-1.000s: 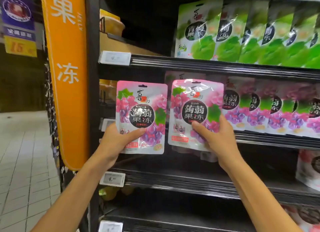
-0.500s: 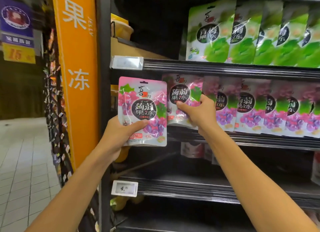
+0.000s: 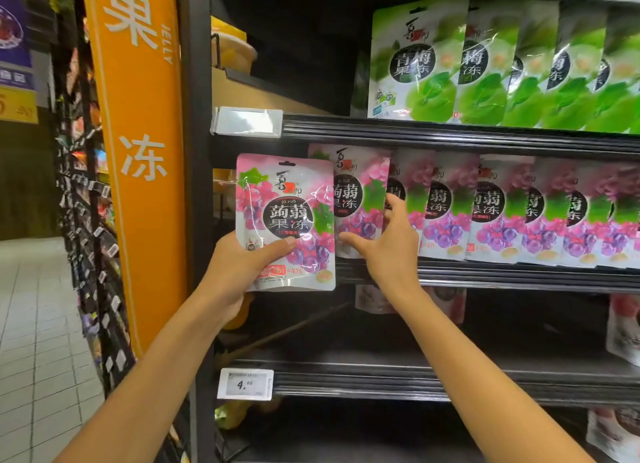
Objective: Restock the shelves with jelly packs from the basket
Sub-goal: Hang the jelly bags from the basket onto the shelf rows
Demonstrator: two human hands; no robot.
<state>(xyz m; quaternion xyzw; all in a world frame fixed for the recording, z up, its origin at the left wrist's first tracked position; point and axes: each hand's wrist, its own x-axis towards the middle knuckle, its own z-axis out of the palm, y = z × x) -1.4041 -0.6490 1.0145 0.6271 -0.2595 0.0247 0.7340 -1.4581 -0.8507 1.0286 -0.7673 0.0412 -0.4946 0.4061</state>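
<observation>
Pink held pack (image 3: pixel 284 199) gripped at bottom edge by left hand (image 3: pixel 242 268); right hand (image 3: pixel 388 244) clasps end pack (image 3: pixel 360 185).

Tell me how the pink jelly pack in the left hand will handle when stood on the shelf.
The pink jelly pack is probably semi-stiff: it looks flat though the left hand grips only its lower corner. Its glossy film shows glare, so likely slippery. It may tip: the shelved packs stand overlapped, not alone.

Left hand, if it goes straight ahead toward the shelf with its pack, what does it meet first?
Likely the leftmost shelf grape jelly pack, gripped by the right hand: the held grape jelly pack in the left hand overlaps its edge. Further left the shelf gap looks free; depth is unclear.
</observation>
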